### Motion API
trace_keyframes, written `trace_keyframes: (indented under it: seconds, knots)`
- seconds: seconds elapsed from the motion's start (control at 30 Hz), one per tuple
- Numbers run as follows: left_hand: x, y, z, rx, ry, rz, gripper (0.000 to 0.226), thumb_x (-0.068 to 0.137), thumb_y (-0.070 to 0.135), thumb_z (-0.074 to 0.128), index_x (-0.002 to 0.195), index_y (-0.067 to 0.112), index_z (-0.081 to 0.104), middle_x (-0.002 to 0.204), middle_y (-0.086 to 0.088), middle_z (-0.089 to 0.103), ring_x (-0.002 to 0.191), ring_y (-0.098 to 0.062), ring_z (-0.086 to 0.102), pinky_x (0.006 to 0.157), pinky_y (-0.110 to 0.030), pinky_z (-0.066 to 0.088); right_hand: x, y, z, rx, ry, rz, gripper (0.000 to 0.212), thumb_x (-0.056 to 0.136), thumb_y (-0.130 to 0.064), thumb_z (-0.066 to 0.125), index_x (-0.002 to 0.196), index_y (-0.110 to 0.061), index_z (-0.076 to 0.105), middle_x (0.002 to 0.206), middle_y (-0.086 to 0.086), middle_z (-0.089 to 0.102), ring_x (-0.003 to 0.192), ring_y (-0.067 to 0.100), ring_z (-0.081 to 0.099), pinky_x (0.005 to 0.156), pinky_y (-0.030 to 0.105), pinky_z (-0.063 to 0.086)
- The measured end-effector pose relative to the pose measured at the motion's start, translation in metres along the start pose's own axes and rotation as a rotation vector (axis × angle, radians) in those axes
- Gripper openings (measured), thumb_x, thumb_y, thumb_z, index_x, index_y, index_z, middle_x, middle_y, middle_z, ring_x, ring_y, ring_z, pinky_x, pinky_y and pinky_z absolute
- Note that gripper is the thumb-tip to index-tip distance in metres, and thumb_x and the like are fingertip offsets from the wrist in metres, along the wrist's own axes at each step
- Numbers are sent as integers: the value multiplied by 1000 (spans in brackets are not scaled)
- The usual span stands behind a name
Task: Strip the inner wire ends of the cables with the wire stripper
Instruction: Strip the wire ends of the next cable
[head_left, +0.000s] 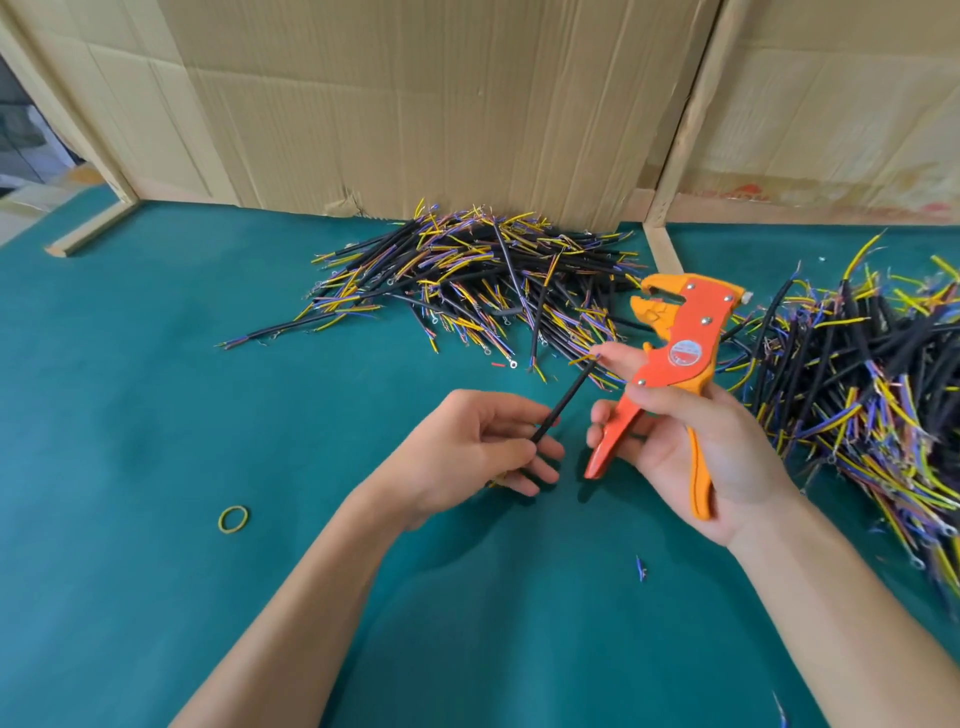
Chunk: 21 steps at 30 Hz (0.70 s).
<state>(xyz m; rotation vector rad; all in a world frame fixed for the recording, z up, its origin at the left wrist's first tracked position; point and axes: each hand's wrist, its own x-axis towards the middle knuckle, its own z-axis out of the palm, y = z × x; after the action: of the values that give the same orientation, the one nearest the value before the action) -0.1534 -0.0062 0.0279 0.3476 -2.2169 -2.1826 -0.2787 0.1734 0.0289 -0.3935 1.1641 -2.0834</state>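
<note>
Green table (156, 364): two cable piles (467, 280), one stripper (675, 364).

Small hand-assembly workshop bench, cable-prep station.

Worktop covered in teal-green felt-like mat (156, 389), walled at the back by flattened brown corrugated cardboard sheets (415, 104) propped between pale wooden frame strips (675, 156). Two loose heaps of short black-sheathed cables with yellow, blue and purple inner wires: one heap (478, 280) against the cardboard, a second heap (872, 395) at the right edge. Orange and yellow pistol-grip wire stripper (675, 353) in use over the mat. Stray yellow rubber band (233, 518) and blue insulation scraps (641, 567) lie about. Makeshift partitions, bulk repetitive piecework, no machinery in sight.
</note>
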Motion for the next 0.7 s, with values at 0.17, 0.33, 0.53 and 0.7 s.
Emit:
trace_keyframes:
  seconds: [0.17,0.33,0.53,0.7]
  knots:
    - [-2,-1,-9,-3,-39,-58,19,93,-11,60,109,-2,66,88,-17,76,76,-25,75,70,-28,62,2,-5,-8,62,28,-46,62,72,-11,72,132,3,62,129,14,65,78,28,62,70,41,56]
    - [0,-2,-10,108,27,-79,2,91,-2,69,90,-4,70,74,-14,74,64,-23,74,58,-25,60,2,-7,-11,82,11,-34,64,71,-14,73,133,0,63,131,10,67,78,26,63,72,40,56]
    - [1,-3,-13,228,101,-84,13,87,8,77,80,-2,71,68,-13,73,58,-24,72,51,-24,55,1,-8,-14,83,5,-17,61,77,-13,69,135,0,61,144,17,58,80,27,65,73,40,56]
    - [2,-3,-15,218,186,-24,7,89,1,73,83,0,71,70,-14,73,61,-22,73,52,-24,56,1,-11,-17,81,27,-38,57,81,-11,64,136,1,59,145,18,56,82,27,65,73,40,56]
